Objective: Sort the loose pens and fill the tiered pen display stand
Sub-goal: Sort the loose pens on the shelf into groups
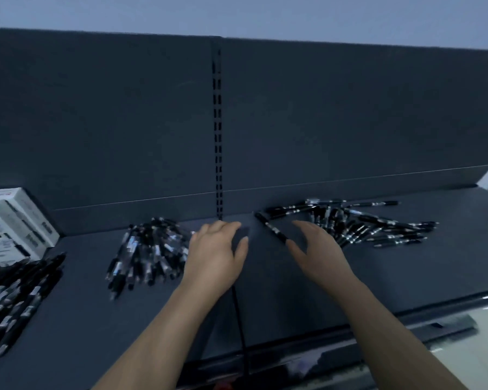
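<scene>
On the dark shelf [265,291], between two pen heaps, both hands sit low. Left hand [217,254]: grip wide, fingers relaxed, holding nothing, just beside the left pen heap [150,249]. Right hand [319,254]: grip wide, empty, thumb tip at the near end of a single black pen [271,228] lying diagonal; contact unclear. Right pen heap [364,223] fans out beyond. Pen row [17,299] far left, white boxes [12,223] behind it.

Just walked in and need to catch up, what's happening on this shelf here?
A person works at a dark shelf. Both hands are open and hold nothing: the left hand beside one heap of black pens, the right hand near a single stray pen and a second heap. No display stand shows.
</scene>
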Tool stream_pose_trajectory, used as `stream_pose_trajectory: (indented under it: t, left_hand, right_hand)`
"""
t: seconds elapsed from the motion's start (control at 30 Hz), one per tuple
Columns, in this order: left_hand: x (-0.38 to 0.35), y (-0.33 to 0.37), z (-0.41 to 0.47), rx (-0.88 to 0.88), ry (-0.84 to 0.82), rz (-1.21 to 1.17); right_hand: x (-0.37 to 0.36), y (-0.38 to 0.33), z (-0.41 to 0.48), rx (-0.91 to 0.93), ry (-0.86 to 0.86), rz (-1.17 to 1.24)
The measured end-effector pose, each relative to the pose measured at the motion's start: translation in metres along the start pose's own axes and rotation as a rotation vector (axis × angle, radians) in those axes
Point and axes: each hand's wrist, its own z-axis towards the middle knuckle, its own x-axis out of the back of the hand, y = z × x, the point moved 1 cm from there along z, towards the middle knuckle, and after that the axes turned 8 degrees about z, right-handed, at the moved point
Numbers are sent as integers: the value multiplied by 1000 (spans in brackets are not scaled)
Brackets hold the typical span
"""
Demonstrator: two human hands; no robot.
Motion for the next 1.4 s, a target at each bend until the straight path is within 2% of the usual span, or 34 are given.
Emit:
stream_pose_trajectory:
  t: [0.37,0.53,0.63,0.77,1.03,1.3,1.4]
  left_hand:
    - [-100,164,40,4,-132,-112]
    - [-147,212,60,-41,-244,34]
    - [-163,219,71,-26,-327,205]
    - [-168,222,82,-33,-337,394]
    - [-166,225,92,8,-412,461]
    - [-167,211,93,-15,-414,368]
    - [-166,202,93,68,-434,162]
  right_hand:
    - [114,167,14,-126,-57,-63]
    - [136,219,30,-124,-118,-80]
    - [141,235,36,-102,-147,-68]
    - [139,247,42,-79,-177,-42]
    - [127,254,64,23,-190,-51]
    - [122,259,93,39,-126,-153]
    - [121,260,104,22,-150,-193]
